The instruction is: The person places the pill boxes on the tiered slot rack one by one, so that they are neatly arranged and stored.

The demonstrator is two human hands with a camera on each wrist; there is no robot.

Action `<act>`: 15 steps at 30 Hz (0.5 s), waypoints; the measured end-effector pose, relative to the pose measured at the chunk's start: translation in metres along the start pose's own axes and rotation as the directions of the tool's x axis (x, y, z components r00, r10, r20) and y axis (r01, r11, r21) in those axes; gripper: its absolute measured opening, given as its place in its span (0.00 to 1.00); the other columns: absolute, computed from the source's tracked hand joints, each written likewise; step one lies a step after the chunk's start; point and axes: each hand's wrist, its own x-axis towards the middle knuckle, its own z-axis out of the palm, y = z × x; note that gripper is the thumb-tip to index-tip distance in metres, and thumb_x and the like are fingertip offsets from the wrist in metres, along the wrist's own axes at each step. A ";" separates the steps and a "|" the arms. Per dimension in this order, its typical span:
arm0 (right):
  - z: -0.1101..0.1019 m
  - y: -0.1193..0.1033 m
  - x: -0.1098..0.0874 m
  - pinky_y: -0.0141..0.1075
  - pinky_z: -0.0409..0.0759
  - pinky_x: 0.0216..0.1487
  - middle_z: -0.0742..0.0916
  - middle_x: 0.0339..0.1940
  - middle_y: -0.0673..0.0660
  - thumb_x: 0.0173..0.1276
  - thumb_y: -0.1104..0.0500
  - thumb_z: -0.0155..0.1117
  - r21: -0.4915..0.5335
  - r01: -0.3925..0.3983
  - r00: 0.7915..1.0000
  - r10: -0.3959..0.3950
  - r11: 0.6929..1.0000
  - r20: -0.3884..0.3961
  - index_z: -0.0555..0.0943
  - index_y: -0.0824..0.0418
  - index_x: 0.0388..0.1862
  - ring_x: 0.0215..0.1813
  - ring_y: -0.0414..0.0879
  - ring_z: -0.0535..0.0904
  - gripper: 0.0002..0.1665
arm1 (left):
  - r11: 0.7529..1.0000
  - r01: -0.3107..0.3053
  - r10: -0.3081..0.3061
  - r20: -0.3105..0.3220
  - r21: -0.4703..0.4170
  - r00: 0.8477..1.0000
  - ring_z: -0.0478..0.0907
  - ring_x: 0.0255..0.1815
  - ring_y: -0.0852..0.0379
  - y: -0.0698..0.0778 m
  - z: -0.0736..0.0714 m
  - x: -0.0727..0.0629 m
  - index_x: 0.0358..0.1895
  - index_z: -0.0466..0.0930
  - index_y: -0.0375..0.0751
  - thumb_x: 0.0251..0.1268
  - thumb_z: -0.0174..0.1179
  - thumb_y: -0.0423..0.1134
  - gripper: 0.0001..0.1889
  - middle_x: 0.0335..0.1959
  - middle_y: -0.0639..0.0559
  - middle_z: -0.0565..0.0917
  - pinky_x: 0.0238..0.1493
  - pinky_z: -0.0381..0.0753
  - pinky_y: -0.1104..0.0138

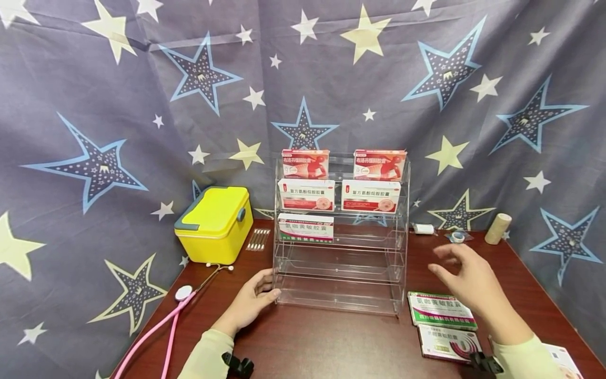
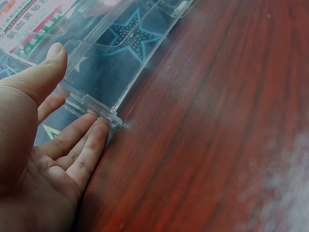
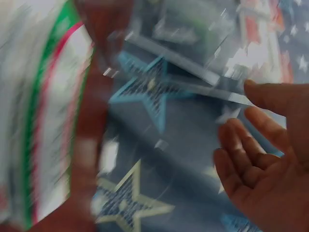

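Note:
A clear acrylic tiered rack [image 1: 338, 295] stands mid-table. Red boxes [image 1: 305, 165] fill part of its top tier, and white-and-red boxes [image 1: 371, 197] sit one tier lower. Below them, at the left, is a single white-and-green medicine box [image 1: 305, 230]. My left hand [image 1: 253, 301] is at the rack's lower left side, its fairly straight fingertips touching the corner in the left wrist view. My right hand [image 1: 468, 279] hovers right of the rack with loosely bent fingers and nothing held. Beneath it lie a green-and-white medicine box [image 1: 440, 310] and a white box [image 1: 447, 342].
At the left are a yellow lidded case [image 1: 213, 223], a pink stethoscope [image 1: 156, 331] and a pack of cotton swabs [image 1: 258, 239]. Back right, a white roll [image 1: 423, 229], a tape roll [image 1: 457, 237] and a beige bandage roll [image 1: 498, 229] stand near the star-patterned curtain [image 1: 331, 79].

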 end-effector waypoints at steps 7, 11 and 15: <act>-0.008 0.057 -0.023 0.59 0.82 0.50 0.85 0.55 0.68 0.64 0.55 0.81 -0.004 -0.159 0.941 0.153 0.987 0.302 0.82 0.66 0.59 0.56 0.67 0.83 0.29 | 1.000 0.009 -0.009 -0.008 -0.001 1.000 0.78 0.61 0.42 0.001 0.000 0.000 0.74 0.70 0.43 0.73 0.68 0.39 0.30 0.63 0.38 0.80 0.59 0.78 0.64; -0.012 0.082 -0.029 0.56 0.83 0.50 0.86 0.55 0.70 0.62 0.56 0.81 -0.002 -0.175 0.892 0.159 0.985 0.423 0.81 0.71 0.60 0.56 0.67 0.84 0.32 | 1.000 0.022 -0.022 -0.003 0.000 1.000 0.77 0.62 0.41 0.001 0.000 -0.001 0.75 0.70 0.44 0.73 0.68 0.40 0.30 0.63 0.38 0.80 0.59 0.78 0.64; -0.013 0.097 -0.035 0.55 0.83 0.52 0.86 0.56 0.69 0.60 0.57 0.83 -0.009 -0.139 0.857 0.125 0.990 0.500 0.81 0.73 0.60 0.57 0.67 0.84 0.34 | 1.000 0.020 -0.020 0.010 0.007 1.000 0.77 0.63 0.40 0.001 -0.001 -0.001 0.75 0.69 0.43 0.74 0.68 0.40 0.30 0.64 0.37 0.79 0.58 0.78 0.64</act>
